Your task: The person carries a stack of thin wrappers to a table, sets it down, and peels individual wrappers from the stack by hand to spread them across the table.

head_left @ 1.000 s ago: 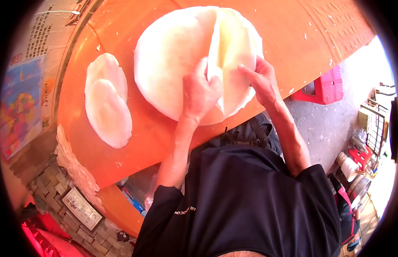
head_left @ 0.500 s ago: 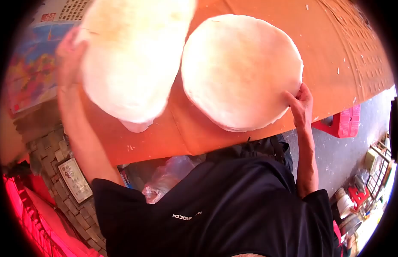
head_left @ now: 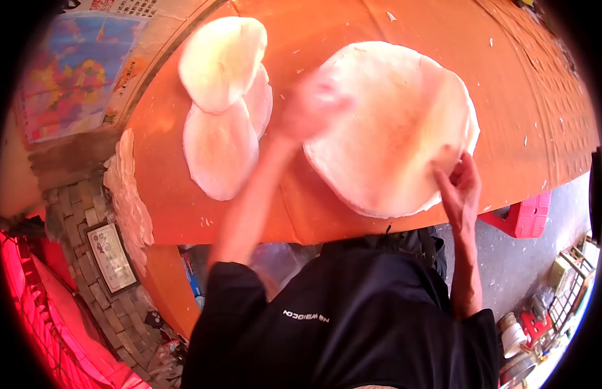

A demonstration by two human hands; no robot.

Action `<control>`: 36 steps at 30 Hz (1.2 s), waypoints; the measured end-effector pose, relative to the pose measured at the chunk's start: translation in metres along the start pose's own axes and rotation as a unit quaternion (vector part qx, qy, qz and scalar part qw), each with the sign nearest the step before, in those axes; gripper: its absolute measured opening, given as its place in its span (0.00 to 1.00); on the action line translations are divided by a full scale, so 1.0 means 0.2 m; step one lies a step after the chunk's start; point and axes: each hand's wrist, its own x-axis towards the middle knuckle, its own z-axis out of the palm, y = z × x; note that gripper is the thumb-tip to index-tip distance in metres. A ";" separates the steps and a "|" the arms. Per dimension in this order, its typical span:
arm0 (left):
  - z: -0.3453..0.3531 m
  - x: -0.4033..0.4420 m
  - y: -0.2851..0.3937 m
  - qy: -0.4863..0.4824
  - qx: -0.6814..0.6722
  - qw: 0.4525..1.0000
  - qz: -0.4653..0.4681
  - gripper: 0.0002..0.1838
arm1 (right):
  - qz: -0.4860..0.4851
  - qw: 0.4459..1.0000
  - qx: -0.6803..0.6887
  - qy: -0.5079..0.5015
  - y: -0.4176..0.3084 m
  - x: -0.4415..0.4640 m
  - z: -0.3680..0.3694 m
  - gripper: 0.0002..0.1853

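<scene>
A stack of large, pale, round, dough-like sheets [head_left: 378,123] lies on the orange table cover, its edges thin and uneven. At its lower right, my right hand [head_left: 461,185] has thumb and fingers closed on the rim of the top sheet. My left hand [head_left: 317,107] reaches over the stack's left edge. Motion smears its fingers, so I cannot tell whether they touch the sheet. Left of that forearm, several smaller-looking pale sheets [head_left: 222,149] overlap on the cover, with one oval sheet [head_left: 224,61] uppermost.
Another pale, wrinkled sheet [head_left: 129,201] hangs at the table's left edge. The orange cover [head_left: 294,201] carries small white scraps. A colourful poster [head_left: 80,71] is at upper left, a framed card [head_left: 111,258] below it. A red plastic stool [head_left: 528,217] stands beyond the right edge.
The large oval sheet at my left hand, close to the camera before, is out of that hand. Overlapping sheets now lie flat at left. My left hand has moved right to the round stack.
</scene>
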 end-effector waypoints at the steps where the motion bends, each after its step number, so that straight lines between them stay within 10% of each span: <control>1: 0.20 -0.03 0.07 -0.033 -0.080 0.996 -0.026 0.39 | -0.019 0.999 -0.044 -0.023 -0.04 -0.01 0.05 0.22; 4: 0.48 -0.06 0.31 -0.157 -0.205 0.959 -0.112 0.34 | -0.098 0.980 -0.138 -0.103 -0.12 -0.01 0.17 0.24; 9: 0.44 -0.01 0.23 -0.061 -0.106 0.986 -0.115 0.23 | -0.107 0.979 -0.134 -0.115 -0.10 -0.03 0.12 0.22; 15: -0.49 0.04 0.08 0.101 -0.137 0.979 -0.111 0.26 | -0.009 0.984 -0.161 0.073 0.12 0.00 -0.22 0.16; 24: -1.37 -0.01 0.36 0.219 0.256 0.941 0.021 0.19 | 0.106 0.993 0.009 0.059 0.18 0.02 -0.31 0.21; 26: -1.20 -0.04 0.32 0.233 0.476 0.847 -0.034 0.20 | 0.098 0.993 0.025 0.064 0.19 0.03 -0.30 0.20; 29: -0.88 -0.06 -0.09 0.111 0.479 0.869 -0.056 0.25 | 0.107 0.989 0.061 0.079 0.15 0.03 -0.28 0.18; 32: -0.36 -0.12 -0.30 -0.006 0.173 0.983 -0.060 0.29 | 0.143 0.974 0.144 0.098 0.09 0.04 -0.25 0.17; 36: 0.24 -0.15 0.07 -0.036 -0.117 0.986 -0.116 0.33 | 0.160 0.943 0.289 0.042 0.08 0.07 -0.22 0.17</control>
